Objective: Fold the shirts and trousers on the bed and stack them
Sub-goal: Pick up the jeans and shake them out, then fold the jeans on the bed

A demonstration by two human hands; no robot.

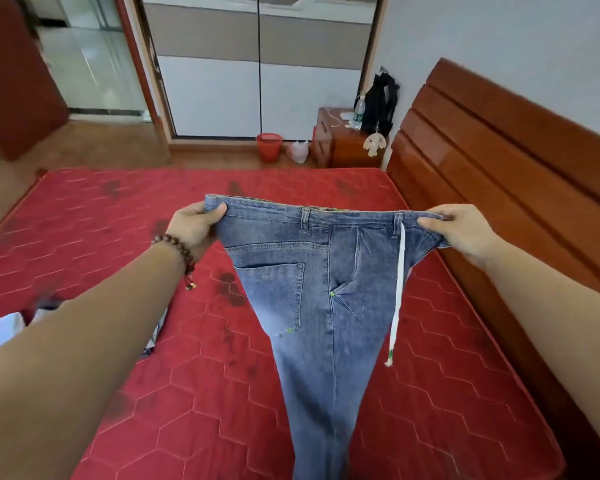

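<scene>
A pair of blue jeans (312, 306) hangs in the air over the red mattress (118, 230), stretched by its waistband. My left hand (193, 226) grips the left end of the waistband, thumb on top. The right end is held by my right hand (461, 230), fingers curled over the denim. The two legs lie together and drop out of the bottom of the view. A white drawstring (397, 296) dangles from the waistband near my right hand. Pale clothing (0, 332) lies at the left edge of the bed, mostly hidden behind my left forearm.
A wooden headboard (499, 161) runs along the bed's right side. Beyond the far edge stand a red bin (269, 147), a white plastic bag (300, 151) and a wooden nightstand (340, 147) with a bottle and a black bag. A wardrobe (257, 81) fills the back wall.
</scene>
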